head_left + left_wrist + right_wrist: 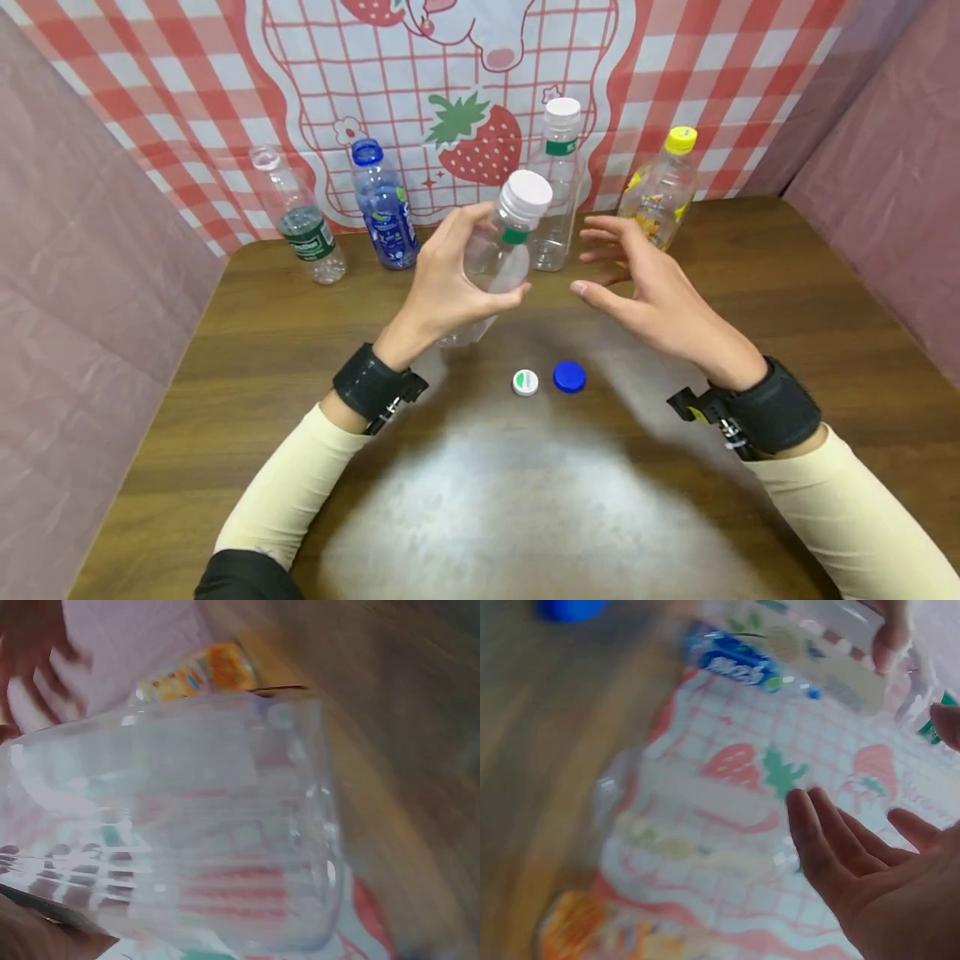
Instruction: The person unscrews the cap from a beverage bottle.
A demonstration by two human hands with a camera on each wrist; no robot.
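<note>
My left hand grips a clear plastic bottle with a white cap and green band, its thumb and fingers round the upper body. Held above the table, the bottle tilts with its cap toward the back right. Its see-through body fills much of the left wrist view, blurred. To its right my right hand hovers with fingers spread and slightly bent, touching nothing. On the wooden table below lie a small white cap with a green mark and a blue cap, side by side.
Along the back stand an uncapped bottle with a green label, a blue-capped bottle, a clear white-capped bottle and a yellow-capped bottle. Behind them hangs a red-and-white checked cloth. Pinkish drapes flank the table.
</note>
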